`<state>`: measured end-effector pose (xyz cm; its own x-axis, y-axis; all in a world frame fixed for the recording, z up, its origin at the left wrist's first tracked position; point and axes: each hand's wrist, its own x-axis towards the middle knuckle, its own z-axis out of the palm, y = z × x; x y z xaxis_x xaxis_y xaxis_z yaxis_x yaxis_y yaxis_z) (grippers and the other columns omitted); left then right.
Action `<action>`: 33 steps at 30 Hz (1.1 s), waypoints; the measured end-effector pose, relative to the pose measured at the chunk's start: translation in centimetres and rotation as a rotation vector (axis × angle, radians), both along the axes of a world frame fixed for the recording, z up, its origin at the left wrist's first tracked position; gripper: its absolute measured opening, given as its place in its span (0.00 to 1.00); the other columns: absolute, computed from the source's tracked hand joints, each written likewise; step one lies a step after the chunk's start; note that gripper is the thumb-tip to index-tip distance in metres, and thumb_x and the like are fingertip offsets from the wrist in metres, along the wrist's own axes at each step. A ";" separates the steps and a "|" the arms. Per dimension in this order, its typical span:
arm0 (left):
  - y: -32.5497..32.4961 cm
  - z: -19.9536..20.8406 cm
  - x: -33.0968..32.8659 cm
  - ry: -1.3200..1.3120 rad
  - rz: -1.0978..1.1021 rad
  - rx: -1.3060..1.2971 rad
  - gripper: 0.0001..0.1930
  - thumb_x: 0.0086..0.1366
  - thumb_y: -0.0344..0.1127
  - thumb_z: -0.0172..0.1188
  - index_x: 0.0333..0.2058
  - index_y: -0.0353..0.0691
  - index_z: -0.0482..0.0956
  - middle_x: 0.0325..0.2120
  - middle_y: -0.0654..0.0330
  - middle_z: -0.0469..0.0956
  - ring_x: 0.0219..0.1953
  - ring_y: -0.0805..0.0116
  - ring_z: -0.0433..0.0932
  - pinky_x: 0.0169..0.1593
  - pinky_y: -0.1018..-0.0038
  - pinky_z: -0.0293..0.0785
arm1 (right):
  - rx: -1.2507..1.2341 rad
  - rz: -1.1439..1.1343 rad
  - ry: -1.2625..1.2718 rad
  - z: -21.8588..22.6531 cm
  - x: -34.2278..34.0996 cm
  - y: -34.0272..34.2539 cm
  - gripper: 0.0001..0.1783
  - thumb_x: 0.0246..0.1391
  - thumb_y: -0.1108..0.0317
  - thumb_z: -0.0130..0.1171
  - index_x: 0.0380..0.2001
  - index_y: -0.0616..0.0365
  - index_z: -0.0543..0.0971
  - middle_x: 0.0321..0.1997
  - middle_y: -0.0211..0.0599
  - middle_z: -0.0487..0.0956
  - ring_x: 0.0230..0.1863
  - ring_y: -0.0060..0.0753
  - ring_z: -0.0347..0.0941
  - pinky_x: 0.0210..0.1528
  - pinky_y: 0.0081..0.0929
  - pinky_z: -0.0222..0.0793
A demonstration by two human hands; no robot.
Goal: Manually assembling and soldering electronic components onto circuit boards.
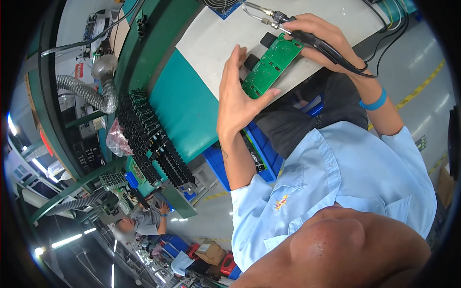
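Note:
A green circuit board (272, 66) is held at a slant above a pale work mat (204, 41). My left hand (238, 98) is curved around its near left end, with the thumb along the lower edge and the fingers on the far side. Two black block-shaped parts (268, 40) stick out along the board's far edge. In my right hand (326, 41) is a soldering iron (312, 41) with a black handle and cable. Its metal front end, with a thin bent tube, points up and left past the board's far right corner. Fingers of that hand also lie close to the board's right end.
Black racks of upright boards (151, 139) stand left on the green bench mat (182, 110), beside a clear plastic bag (117, 139). A flexible silver duct (84, 91) hangs farther left. A blue bin (218, 165) sits below the bench edge. Another person (149, 221) works at lower left.

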<state>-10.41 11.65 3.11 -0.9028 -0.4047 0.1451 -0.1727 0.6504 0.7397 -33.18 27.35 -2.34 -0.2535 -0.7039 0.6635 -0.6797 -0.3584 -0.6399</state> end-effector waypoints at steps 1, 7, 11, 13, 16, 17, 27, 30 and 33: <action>0.2 0.4 0.4 -0.008 0.020 -0.035 0.54 0.43 0.33 0.82 0.70 0.32 0.64 0.63 0.45 0.73 0.64 0.45 0.73 0.66 0.57 0.71 | -0.021 -0.006 0.000 0.0 0.0 0.0 0.32 0.47 0.81 0.68 0.60 0.59 0.79 0.58 0.44 0.79 0.50 0.42 0.78 0.54 0.32 0.74; 0.8 -0.6 4.1 -0.067 0.110 -0.129 0.59 0.39 0.40 0.86 0.70 0.33 0.64 0.65 0.45 0.71 0.65 0.45 0.72 0.67 0.57 0.69 | -0.056 -0.038 -0.001 0.0 0.1 0.2 0.33 0.49 0.81 0.68 0.61 0.60 0.78 0.59 0.44 0.79 0.52 0.41 0.78 0.55 0.31 0.74; 1.7 -3.0 5.5 0.001 0.234 -0.052 0.61 0.38 0.45 0.87 0.70 0.32 0.63 0.66 0.44 0.70 0.65 0.44 0.72 0.68 0.56 0.68 | -0.099 -0.057 -0.040 -0.3 0.9 -0.5 0.29 0.49 0.80 0.68 0.58 0.62 0.79 0.54 0.46 0.80 0.48 0.43 0.78 0.52 0.32 0.74; 2.2 -4.0 5.4 0.091 0.320 0.037 0.62 0.37 0.48 0.87 0.70 0.32 0.64 0.66 0.43 0.70 0.65 0.44 0.71 0.68 0.56 0.67 | -0.139 -0.091 -0.071 -0.4 1.2 -0.6 0.26 0.49 0.80 0.68 0.55 0.65 0.80 0.50 0.49 0.81 0.43 0.45 0.78 0.49 0.33 0.74; 2.3 -4.0 5.2 0.060 0.313 0.025 0.61 0.39 0.49 0.86 0.70 0.32 0.63 0.66 0.43 0.69 0.65 0.43 0.70 0.68 0.55 0.66 | -0.129 -0.095 -0.078 -0.7 1.0 -0.6 0.26 0.49 0.79 0.68 0.54 0.64 0.80 0.50 0.49 0.81 0.43 0.45 0.78 0.49 0.33 0.74; 2.4 -3.9 5.1 0.044 0.309 0.017 0.61 0.40 0.50 0.86 0.70 0.31 0.63 0.66 0.42 0.69 0.65 0.42 0.70 0.69 0.55 0.65 | -0.125 -0.098 -0.083 -0.8 0.8 -0.5 0.25 0.50 0.78 0.69 0.54 0.64 0.80 0.50 0.48 0.81 0.43 0.45 0.78 0.49 0.33 0.74; 1.6 -4.8 3.8 0.200 0.260 -0.180 0.51 0.45 0.53 0.81 0.62 0.30 0.69 0.58 0.43 0.73 0.56 0.43 0.73 0.67 0.55 0.60 | 0.210 -0.050 -0.215 -0.3 0.0 1.7 0.34 0.52 0.84 0.64 0.65 0.62 0.74 0.61 0.44 0.80 0.59 0.40 0.80 0.65 0.31 0.73; 1.7 -3.4 4.7 0.195 0.349 -0.221 0.52 0.44 0.51 0.82 0.64 0.32 0.68 0.59 0.44 0.72 0.56 0.44 0.73 0.67 0.57 0.60 | 0.263 0.042 -0.117 -0.8 -0.5 1.4 0.36 0.53 0.86 0.60 0.67 0.63 0.72 0.63 0.47 0.79 0.61 0.43 0.79 0.67 0.34 0.71; 1.8 -3.1 4.8 0.239 0.330 -0.278 0.54 0.44 0.49 0.83 0.66 0.33 0.67 0.62 0.45 0.71 0.58 0.46 0.73 0.66 0.58 0.65 | 0.284 0.020 -0.073 -0.6 -0.9 1.3 0.37 0.53 0.85 0.59 0.69 0.62 0.70 0.64 0.48 0.78 0.62 0.43 0.78 0.68 0.36 0.70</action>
